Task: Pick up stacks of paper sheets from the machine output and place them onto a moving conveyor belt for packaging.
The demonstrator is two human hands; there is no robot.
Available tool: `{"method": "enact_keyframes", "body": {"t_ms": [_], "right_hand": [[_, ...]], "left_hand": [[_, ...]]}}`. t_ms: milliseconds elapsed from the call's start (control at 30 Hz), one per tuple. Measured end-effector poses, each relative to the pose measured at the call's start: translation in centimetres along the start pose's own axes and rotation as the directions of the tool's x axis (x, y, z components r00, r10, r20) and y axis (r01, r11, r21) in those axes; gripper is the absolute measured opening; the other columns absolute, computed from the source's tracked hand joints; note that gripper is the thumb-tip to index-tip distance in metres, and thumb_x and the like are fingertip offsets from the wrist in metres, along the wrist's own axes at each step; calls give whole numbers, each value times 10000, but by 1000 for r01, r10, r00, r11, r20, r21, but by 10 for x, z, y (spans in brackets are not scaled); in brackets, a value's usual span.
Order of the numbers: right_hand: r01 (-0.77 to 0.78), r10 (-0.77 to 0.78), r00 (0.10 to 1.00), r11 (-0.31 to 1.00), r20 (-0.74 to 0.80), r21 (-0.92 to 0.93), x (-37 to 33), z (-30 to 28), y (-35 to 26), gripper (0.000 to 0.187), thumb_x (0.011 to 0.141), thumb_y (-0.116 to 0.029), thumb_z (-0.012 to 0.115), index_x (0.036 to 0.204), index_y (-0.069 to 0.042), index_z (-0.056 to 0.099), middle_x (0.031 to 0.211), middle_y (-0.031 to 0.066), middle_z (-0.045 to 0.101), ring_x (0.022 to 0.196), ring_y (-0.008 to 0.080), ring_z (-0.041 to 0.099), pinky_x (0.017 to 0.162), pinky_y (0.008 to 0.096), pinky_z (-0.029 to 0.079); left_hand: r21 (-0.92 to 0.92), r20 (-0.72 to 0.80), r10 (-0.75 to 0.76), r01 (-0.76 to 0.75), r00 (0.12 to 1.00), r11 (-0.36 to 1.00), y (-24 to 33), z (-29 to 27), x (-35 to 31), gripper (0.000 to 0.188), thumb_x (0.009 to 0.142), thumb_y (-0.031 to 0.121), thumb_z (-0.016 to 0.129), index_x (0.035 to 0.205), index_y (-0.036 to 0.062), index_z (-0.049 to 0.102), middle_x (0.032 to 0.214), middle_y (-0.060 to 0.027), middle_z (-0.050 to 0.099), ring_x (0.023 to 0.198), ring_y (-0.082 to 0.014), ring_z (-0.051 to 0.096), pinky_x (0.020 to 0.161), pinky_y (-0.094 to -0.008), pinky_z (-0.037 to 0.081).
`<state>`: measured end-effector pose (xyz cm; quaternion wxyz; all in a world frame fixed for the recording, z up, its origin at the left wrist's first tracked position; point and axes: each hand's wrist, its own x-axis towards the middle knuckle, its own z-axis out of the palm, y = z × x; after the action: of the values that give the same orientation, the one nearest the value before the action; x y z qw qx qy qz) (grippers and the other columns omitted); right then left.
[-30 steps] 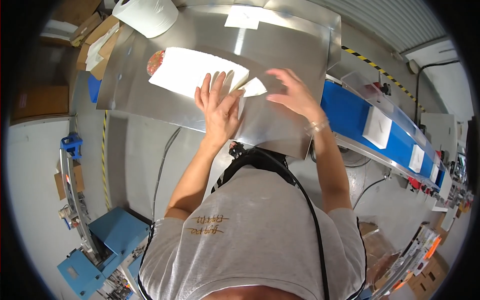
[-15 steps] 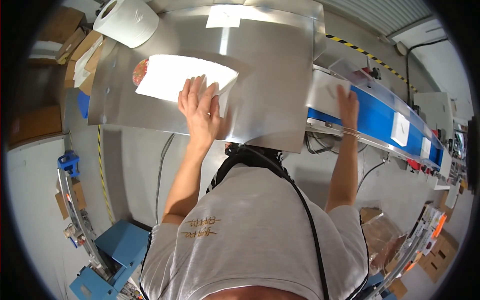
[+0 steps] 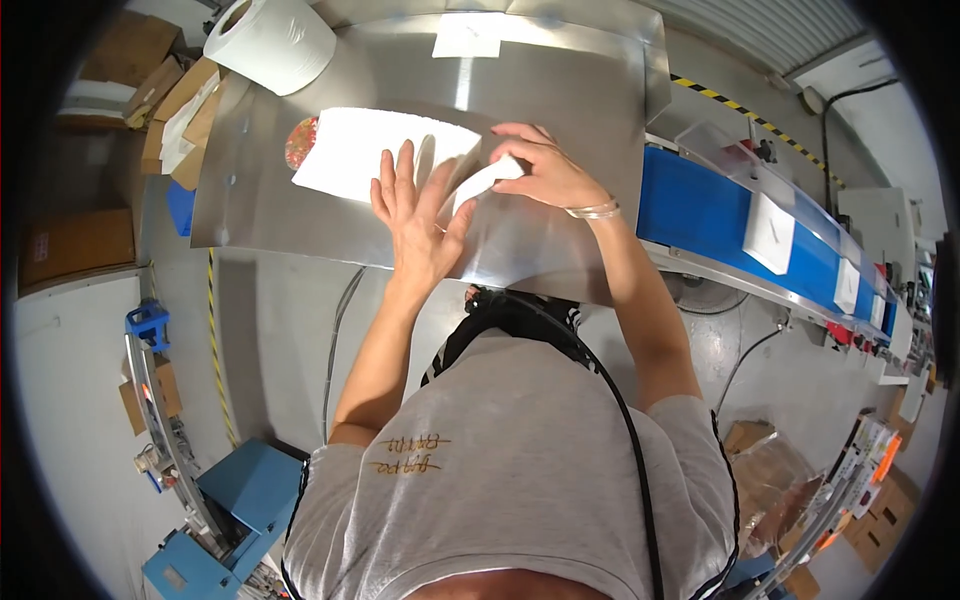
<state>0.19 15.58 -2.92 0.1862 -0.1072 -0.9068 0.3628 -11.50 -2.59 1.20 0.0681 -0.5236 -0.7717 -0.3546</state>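
A long white stack of what look like thin sheets or flat packets [image 3: 360, 150] lies on the metal table. My left hand [image 3: 420, 215] rests with its fingers spread at the stack's near right part. Between the fingers and thumb of my right hand [image 3: 550, 175] is a white folded piece [image 3: 485, 182], tilted beside the stack's right end. Whether it is paper or a packet I cannot tell. A red patterned round thing [image 3: 301, 143] sits against the stack's left end, partly covered by it.
To the right runs a blue conveyor belt [image 3: 690, 200] carrying white flat packets [image 3: 770, 232] under a clear guard. A large white roll [image 3: 270, 45] stands at the table's back left. A white sheet [image 3: 467, 36] lies at the far edge. Cardboard boxes [image 3: 75, 245] are at the left.
My right hand has come left from the conveyor to the stack's right end and now grips a white piece. A white packet has moved along the belt. My left hand stays by the stack.
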Motion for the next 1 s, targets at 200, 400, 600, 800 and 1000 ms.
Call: {"method": "enact_keyframes", "body": {"t_ms": [200, 400, 600, 800, 1000], "right_hand": [[-418, 628, 766, 646, -135, 638, -81, -29, 37, 368, 861, -235, 685, 1122, -8, 560, 1003, 30, 618, 870, 113, 562, 782, 264, 469], [-835, 833, 390, 499, -393, 230, -171, -111, 93, 556, 827, -423, 658, 1154, 14, 555, 1019, 154, 634, 853, 226, 598, 759, 347, 479], [-523, 274, 785, 774, -556, -356, -110, -91, 53, 543, 713, -249, 767, 1167, -52, 545, 1119, 167, 580, 1040, 353, 549, 898, 411, 447], [-243, 246, 969, 949, 8, 202, 11, 3, -17, 517, 724, -181, 766, 1188, -124, 546, 1221, 81, 524, 1075, 260, 542, 913, 358, 448], [-359, 449, 888, 538, 102, 763, -13, 8, -6, 282, 901, -204, 623, 1097, -12, 559, 1046, 7, 573, 965, 84, 524, 854, 240, 430]], "left_hand": [[52, -39, -37, 39, 999, 998, -22, -2, -4, 369, 808, 104, 639, 1174, 69, 606, 1363, -171, 434, 1321, -395, 300, 1074, -544, 179], [108, -64, 10, -3, 998, 994, -25, 0, -4, 339, 775, 35, 653, 1110, 87, 656, 1317, -144, 491, 1275, -373, 385, 1063, -493, 261], [92, -77, -25, 32, 997, 995, -23, 3, -3, 282, 759, 19, 651, 1009, 140, 698, 1330, -124, 486, 1312, -369, 342, 1076, -522, 210], [52, 15, 52, -53, 999, 997, -32, -1, -2, 308, 755, 55, 655, 1050, 142, 678, 1397, -144, 411, 1359, -387, 250, 1087, -543, 112], [55, -11, -22, 23, 1000, 998, -38, -6, 2, 408, 806, 159, 647, 1197, 63, 582, 1418, -212, 344, 1352, -409, 244, 1082, -547, 134]]}}
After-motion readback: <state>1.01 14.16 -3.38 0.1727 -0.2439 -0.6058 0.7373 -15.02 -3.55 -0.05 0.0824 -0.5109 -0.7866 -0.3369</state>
